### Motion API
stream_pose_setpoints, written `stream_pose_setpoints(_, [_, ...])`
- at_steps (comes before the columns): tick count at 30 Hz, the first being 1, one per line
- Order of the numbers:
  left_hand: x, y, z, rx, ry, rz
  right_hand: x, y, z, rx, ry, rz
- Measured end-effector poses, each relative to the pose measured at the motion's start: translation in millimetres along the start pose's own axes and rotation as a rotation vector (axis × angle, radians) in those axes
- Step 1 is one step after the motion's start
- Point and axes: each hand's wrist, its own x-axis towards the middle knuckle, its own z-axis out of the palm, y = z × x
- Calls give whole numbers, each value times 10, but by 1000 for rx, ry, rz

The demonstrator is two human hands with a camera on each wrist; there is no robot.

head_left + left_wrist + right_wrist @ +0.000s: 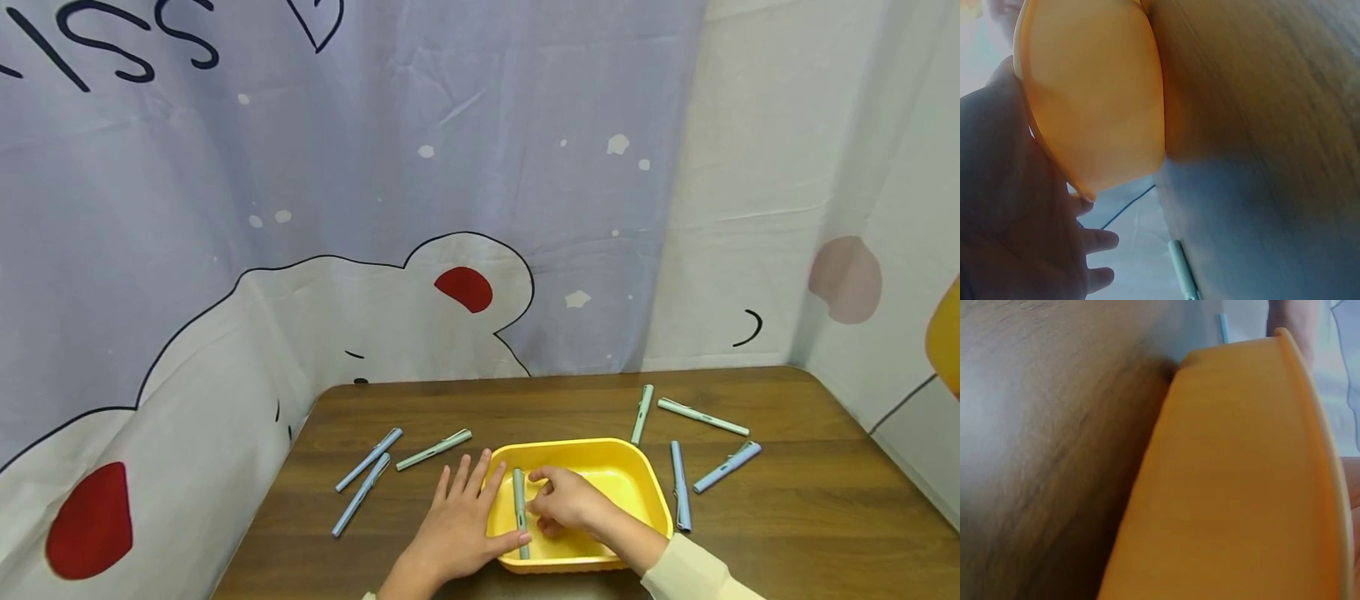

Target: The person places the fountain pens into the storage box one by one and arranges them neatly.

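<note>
A yellow plastic tray point(592, 450) stands near the front of the table, with one pale green pen point(519, 500) lying lengthwise inside its left part. My left hand point(459, 527) lies over the tray's left rim with fingers spread and straight, its thumb reaching across the pen's near end. Inside the tray, just right of the pen, is my right hand point(568, 500), its fingers loosely bent and nothing in them. The left wrist view shows the tray's outer wall point(1097, 94) beside the left hand point(1022, 212). In the right wrist view the tray wall point(1235, 469) fills the middle.
Left of the tray lie two blue pens point(369, 460) point(362, 495) and a green pen point(433, 450). To its right and behind are two green pens point(642, 414) point(703, 417) and two blue pens point(680, 483) point(727, 467). A printed curtain point(465, 167) hangs behind the wooden table point(810, 517).
</note>
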Motion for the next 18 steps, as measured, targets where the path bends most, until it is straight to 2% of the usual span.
stream_pose_setpoints(12, [4, -20, 3, -6, -11, -7, -244, -87, -422, -33, 32, -60])
stream_pose_setpoints(18, [0, -18, -1, -8, -12, -7, -346, -141, -664, -105, 97, -80])
